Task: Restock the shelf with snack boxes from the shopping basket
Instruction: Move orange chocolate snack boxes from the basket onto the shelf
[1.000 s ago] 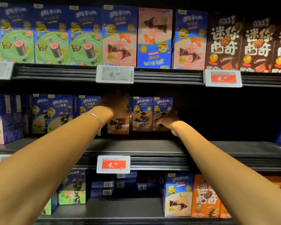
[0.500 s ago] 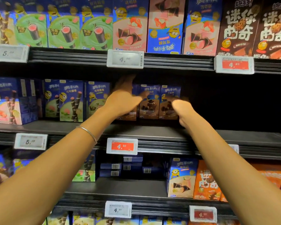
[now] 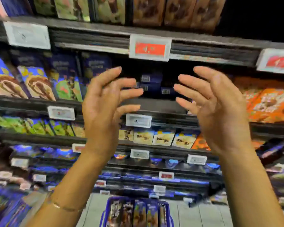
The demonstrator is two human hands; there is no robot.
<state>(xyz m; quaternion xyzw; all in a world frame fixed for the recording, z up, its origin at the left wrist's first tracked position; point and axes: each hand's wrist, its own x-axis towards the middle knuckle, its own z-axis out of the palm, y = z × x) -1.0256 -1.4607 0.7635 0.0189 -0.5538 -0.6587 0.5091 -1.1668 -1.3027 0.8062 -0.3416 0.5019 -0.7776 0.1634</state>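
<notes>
My left hand (image 3: pixel 105 104) and my right hand (image 3: pixel 218 105) are raised in front of the shelves, palms facing each other, fingers loosely spread and holding nothing. Between and behind them lie dark blue snack boxes (image 3: pixel 152 86) flat on a shelf (image 3: pixel 154 105). At the bottom of the view stands the blue shopping basket (image 3: pixel 105 215) on the floor, with several snack boxes (image 3: pixel 136 213) standing in it. The picture is blurred by motion.
Blue and green snack boxes (image 3: pixel 39 82) fill the shelf to the left, orange boxes (image 3: pixel 269 105) the right. Price tags (image 3: pixel 150 48) line the shelf edges. Lower shelves hold more boxes (image 3: pixel 162 139). Grey floor (image 3: pixel 203 215) shows beside the basket.
Both hands have drawn back from the boxes on the middle shelf and now hover empty. The view has tilted downward, bringing the lower shelves and the basket into sight.
</notes>
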